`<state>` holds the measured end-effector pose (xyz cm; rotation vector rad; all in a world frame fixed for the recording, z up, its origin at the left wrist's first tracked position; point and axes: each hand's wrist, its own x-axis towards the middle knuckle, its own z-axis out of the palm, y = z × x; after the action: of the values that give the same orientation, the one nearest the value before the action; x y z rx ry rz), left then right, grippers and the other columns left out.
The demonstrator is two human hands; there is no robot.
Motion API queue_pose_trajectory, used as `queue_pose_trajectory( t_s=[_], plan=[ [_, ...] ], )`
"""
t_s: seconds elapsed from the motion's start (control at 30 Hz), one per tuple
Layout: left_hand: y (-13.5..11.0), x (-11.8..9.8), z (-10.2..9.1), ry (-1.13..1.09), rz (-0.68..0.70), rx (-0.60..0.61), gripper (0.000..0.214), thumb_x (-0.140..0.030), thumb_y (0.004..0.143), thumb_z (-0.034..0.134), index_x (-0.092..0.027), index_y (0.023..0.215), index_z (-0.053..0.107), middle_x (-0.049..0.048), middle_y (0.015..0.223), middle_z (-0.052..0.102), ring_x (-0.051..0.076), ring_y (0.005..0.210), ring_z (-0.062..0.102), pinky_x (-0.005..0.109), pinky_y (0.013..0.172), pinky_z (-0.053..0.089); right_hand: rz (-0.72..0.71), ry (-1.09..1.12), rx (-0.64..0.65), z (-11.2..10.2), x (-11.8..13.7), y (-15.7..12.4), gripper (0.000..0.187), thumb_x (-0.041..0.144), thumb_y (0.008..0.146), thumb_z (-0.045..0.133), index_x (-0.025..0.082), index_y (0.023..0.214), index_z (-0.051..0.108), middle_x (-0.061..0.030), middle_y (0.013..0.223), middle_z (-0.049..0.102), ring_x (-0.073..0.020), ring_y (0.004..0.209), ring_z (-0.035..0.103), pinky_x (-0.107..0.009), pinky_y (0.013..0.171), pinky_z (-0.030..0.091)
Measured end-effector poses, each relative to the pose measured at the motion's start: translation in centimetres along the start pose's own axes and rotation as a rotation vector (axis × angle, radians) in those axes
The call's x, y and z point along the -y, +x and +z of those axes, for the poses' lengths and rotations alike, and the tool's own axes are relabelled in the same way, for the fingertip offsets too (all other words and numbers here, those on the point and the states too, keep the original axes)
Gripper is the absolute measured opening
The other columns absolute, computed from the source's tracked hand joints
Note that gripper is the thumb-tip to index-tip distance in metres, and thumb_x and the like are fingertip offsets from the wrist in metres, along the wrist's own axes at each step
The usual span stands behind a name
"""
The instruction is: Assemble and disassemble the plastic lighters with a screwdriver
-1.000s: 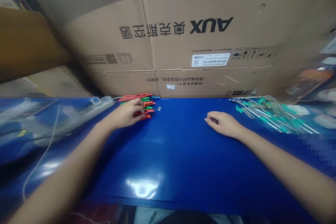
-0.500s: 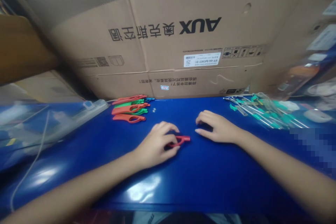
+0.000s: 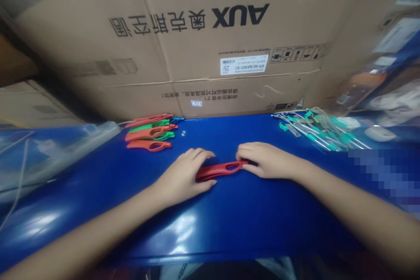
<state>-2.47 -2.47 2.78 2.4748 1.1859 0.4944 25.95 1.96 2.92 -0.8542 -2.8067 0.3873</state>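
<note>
A red plastic handle point(image 3: 218, 170) with an oval hole near its right end lies across the middle of the blue table point(image 3: 262, 218). My right hand point(image 3: 271, 160) pinches its narrow right tip between thumb and fingers. Around the wide left end is my left hand point(image 3: 187, 173), thumb and fingers spread apart on either side; whether the palm touches the handle is hidden. Further left, several red and green handles point(image 3: 149, 144) of like shape lie side by side, a blue tip showing behind them. Small shiny pieces point(image 3: 183, 133) sit just right of that row.
A large cardboard box point(image 3: 203, 61) stands along the table's back edge. On the right lies a pile of thin metal rods with teal parts point(image 3: 323, 133), near a white rounded object point(image 3: 379, 134). A white power strip point(image 3: 101, 135) and cable are at left.
My right hand has closed on the tip of the red handle. My left hand has loosened and its fingers have spread, exposing more of the handle. The camera view has shifted slightly.
</note>
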Motion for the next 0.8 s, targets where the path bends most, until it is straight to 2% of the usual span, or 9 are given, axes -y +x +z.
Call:
queue_pose_trajectory(
  t_s=[0.1, 0.17, 0.3, 0.4, 0.53, 0.7, 0.8],
  plan=[
    [-0.1, 1.0, -0.5, -0.052, -0.055, 0.031, 0.037, -0.033, 0.086, 0.073, -0.022, 0.12, 0.063, 0.0052, 0.109, 0.065, 0.022, 0.095, 0.063, 0.037, 0.084, 0.053, 0.039, -0.029, 0.004, -0.5, -0.3, -0.3, 0.003, 0.023, 0.096, 0.059, 0.021, 0.097, 0.06, -0.0028, 0.096, 0.064, -0.0174, 0.081, 0.058, -0.03, 0.071, 0.042],
    [0.1, 1.5, -0.2, -0.081, -0.047, 0.031, 0.032, -0.032, 0.088, 0.071, -0.022, 0.118, 0.065, 0.0047, 0.106, 0.065, 0.02, 0.091, 0.062, 0.034, 0.08, 0.053, 0.032, -0.056, -0.001, -0.6, -0.2, -0.3, 0.008, 0.027, 0.095, 0.061, 0.021, 0.099, 0.06, -0.0037, 0.096, 0.064, -0.0184, 0.083, 0.058, -0.031, 0.071, 0.043],
    [0.4, 2.2, 0.9, -0.131, -0.014, -0.011, 0.031, -0.036, 0.089, 0.071, -0.023, 0.117, 0.067, 0.0051, 0.108, 0.063, 0.02, 0.091, 0.062, 0.033, 0.082, 0.052, -0.05, -0.087, -0.071, 0.0, 0.1, -0.1, 0.021, 0.037, 0.095, 0.064, 0.02, 0.106, 0.061, -0.0089, 0.109, 0.063, -0.0226, 0.096, 0.058, -0.035, 0.081, 0.047],
    [0.7, 3.0, 1.6, -0.158, -0.003, -0.061, 0.034, -0.042, 0.092, 0.067, -0.023, 0.12, 0.065, 0.0052, 0.107, 0.062, 0.02, 0.092, 0.062, 0.034, 0.084, 0.052, -0.106, -0.083, -0.118, 0.9, 0.2, 0.3, 0.017, 0.033, 0.098, 0.059, 0.019, 0.107, 0.063, -0.0116, 0.115, 0.062, -0.0236, 0.103, 0.057, -0.037, 0.087, 0.048],
    [0.8, 3.8, 1.9, -0.153, 0.01, -0.113, 0.035, -0.041, 0.094, 0.063, -0.023, 0.125, 0.063, 0.0064, 0.112, 0.064, 0.022, 0.102, 0.061, 0.038, 0.093, 0.05, -0.131, -0.073, -0.134, 1.8, -0.3, 0.6, 0.012, 0.029, 0.098, 0.059, 0.018, 0.102, 0.064, -0.0116, 0.112, 0.063, -0.0225, 0.099, 0.058, -0.037, 0.087, 0.049],
    [0.7, 4.0, 1.9, -0.132, 0.03, -0.154, 0.034, -0.038, 0.096, 0.06, -0.022, 0.126, 0.061, 0.0082, 0.119, 0.065, 0.025, 0.113, 0.057, 0.043, 0.103, 0.046, -0.119, -0.051, -0.156, 1.8, -0.6, 0.7, 0.028, 0.046, 0.093, 0.066, 0.018, 0.097, 0.064, -0.0103, 0.105, 0.065, -0.0223, 0.096, 0.059, -0.037, 0.085, 0.049],
    [0.8, 4.0, 1.9, -0.135, 0.03, -0.153, 0.034, -0.04, 0.098, 0.057, -0.022, 0.127, 0.061, 0.0084, 0.121, 0.065, 0.025, 0.114, 0.057, 0.043, 0.103, 0.046, -0.119, -0.051, -0.164, 1.6, -0.5, 0.8, 0.028, 0.047, 0.093, 0.065, 0.018, 0.093, 0.064, -0.0097, 0.102, 0.066, -0.0216, 0.094, 0.059, -0.036, 0.083, 0.048]
  ],
)
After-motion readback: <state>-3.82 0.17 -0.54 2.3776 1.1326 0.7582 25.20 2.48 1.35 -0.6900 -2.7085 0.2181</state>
